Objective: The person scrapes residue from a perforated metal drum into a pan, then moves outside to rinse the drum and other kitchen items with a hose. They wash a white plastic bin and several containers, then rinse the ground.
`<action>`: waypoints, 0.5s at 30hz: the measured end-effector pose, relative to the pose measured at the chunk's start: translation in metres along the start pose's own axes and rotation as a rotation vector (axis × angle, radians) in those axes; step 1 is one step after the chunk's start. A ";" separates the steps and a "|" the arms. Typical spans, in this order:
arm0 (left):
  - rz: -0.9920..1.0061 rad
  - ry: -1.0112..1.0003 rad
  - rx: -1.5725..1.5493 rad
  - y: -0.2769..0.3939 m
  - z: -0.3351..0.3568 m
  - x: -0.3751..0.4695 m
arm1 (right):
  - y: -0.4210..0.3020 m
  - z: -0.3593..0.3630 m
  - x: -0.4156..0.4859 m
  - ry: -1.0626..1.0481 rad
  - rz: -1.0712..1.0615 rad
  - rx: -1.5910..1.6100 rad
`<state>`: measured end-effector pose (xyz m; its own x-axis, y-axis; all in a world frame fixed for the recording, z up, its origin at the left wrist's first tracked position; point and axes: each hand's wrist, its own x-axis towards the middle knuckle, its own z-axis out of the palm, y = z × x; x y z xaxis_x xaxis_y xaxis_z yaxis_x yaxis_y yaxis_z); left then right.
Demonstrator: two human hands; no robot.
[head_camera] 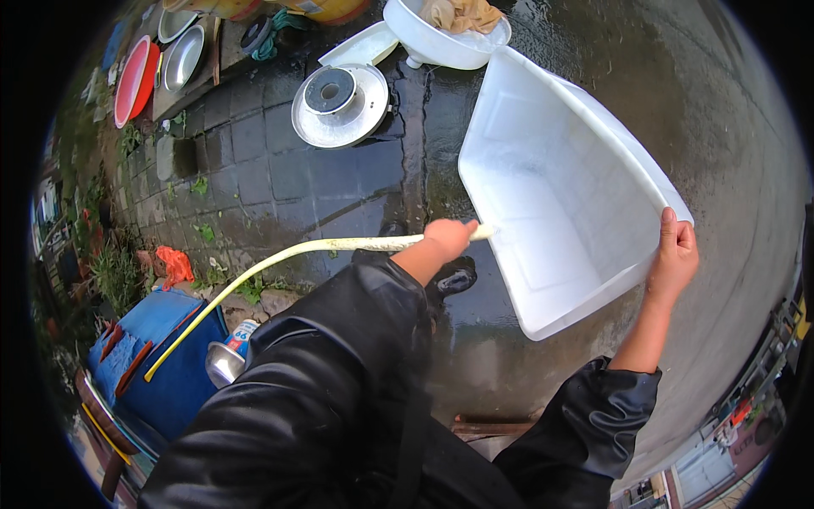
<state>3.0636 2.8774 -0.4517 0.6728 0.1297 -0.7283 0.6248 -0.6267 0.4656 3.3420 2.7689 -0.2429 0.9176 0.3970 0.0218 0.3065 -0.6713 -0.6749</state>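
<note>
My left hand (448,238) is closed around a pale yellow hose (343,244), whose end points into a large white plastic tub (559,184). Water seems to run onto the tub's inner wall near the hose end. The tub is tilted, its opening facing me and to the left. With thumb and fingers my right hand (674,251) grips the tub's rim at the right corner. The hose curves down to the left above a blue box. Both forearms come out of black, shiny sleeves.
On the wet paving lie a round metal lid-like piece (340,105) and a white basin (445,32) holding a tan cloth (461,14). Red (137,83) and metal basins (184,58) stand at upper left. A blue box (172,362) and steel bowl (224,364) are at lower left.
</note>
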 end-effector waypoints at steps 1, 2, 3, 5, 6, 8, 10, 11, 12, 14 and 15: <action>-0.073 0.086 -0.038 -0.009 -0.016 0.005 | -0.003 0.003 -0.003 0.002 -0.008 0.003; -0.105 0.180 -0.076 -0.018 -0.034 0.011 | -0.007 0.006 -0.005 0.020 -0.045 -0.001; -0.139 0.276 -0.117 -0.025 -0.053 0.017 | -0.010 0.009 -0.008 0.000 -0.022 0.006; -0.184 0.438 -0.210 -0.029 -0.090 0.028 | -0.016 0.015 -0.013 0.011 -0.045 -0.016; -0.154 0.469 -0.239 -0.027 -0.105 0.030 | -0.019 0.017 -0.015 -0.007 -0.036 -0.001; -0.086 0.542 -0.293 -0.015 -0.132 0.035 | -0.023 0.022 -0.018 0.009 -0.054 -0.030; 0.022 0.440 -0.342 0.009 -0.143 0.032 | -0.025 0.026 -0.019 0.000 -0.047 0.011; 0.108 0.425 -0.375 0.023 -0.142 0.026 | -0.026 0.027 -0.019 0.002 -0.052 0.025; 0.198 0.379 -0.380 0.037 -0.139 0.020 | -0.027 0.027 -0.020 0.010 -0.036 0.009; 0.391 0.255 -0.388 0.059 -0.126 0.004 | -0.030 0.029 -0.022 0.054 -0.024 -0.031; 0.415 0.195 -0.414 0.067 -0.117 -0.006 | -0.032 0.030 -0.025 0.020 -0.016 -0.074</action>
<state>3.1479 2.9240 -0.3575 0.9285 0.1017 -0.3571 0.3706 -0.3096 0.8757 3.3018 2.7993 -0.2434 0.9170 0.3960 0.0476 0.3385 -0.7096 -0.6180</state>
